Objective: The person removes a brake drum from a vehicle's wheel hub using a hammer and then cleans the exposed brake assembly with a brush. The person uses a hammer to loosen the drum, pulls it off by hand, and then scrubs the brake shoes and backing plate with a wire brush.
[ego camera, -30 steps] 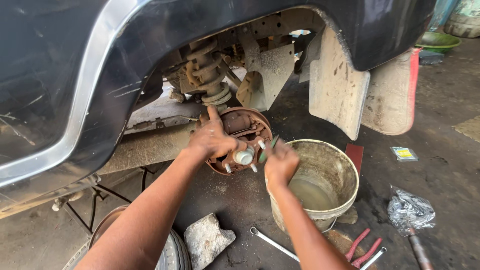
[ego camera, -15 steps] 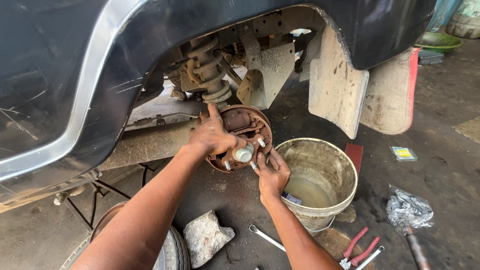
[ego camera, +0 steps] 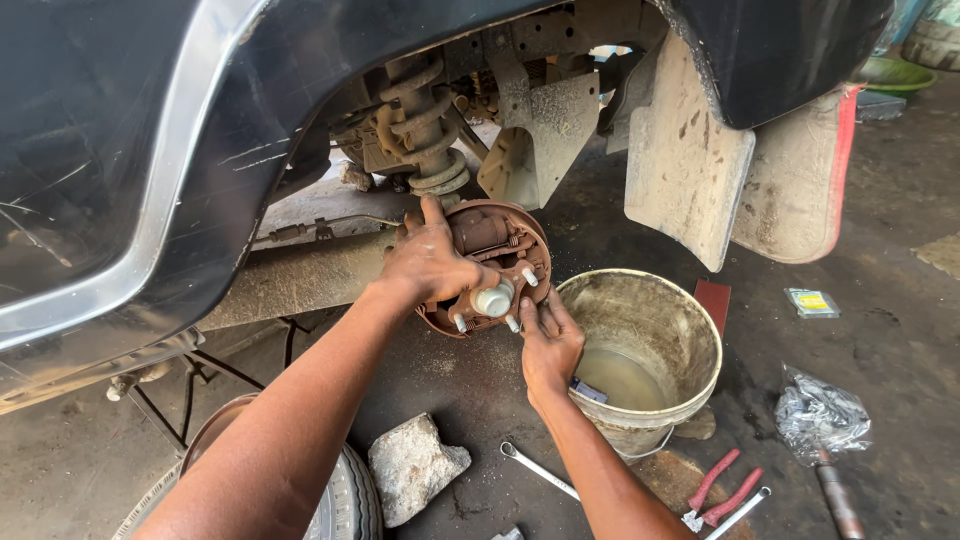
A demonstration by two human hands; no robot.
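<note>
Both hands now on the brake assembly (ego camera: 487, 268), frame centre

My left hand (ego camera: 432, 262) grips its upper edge; my right hand (ego camera: 548, 342) has dropped lower, fingers pressing its lower-right rim beside the bucket (ego camera: 690, 340)

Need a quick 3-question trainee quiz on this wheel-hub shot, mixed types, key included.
1. True or false: the left hand rests on the brake assembly.
2. What lies nearest the right hand? A) bucket B) rock C) pliers
3. What does the bucket hold?

Key: 1 true; 2 A; 3 a little murky liquid.
</note>
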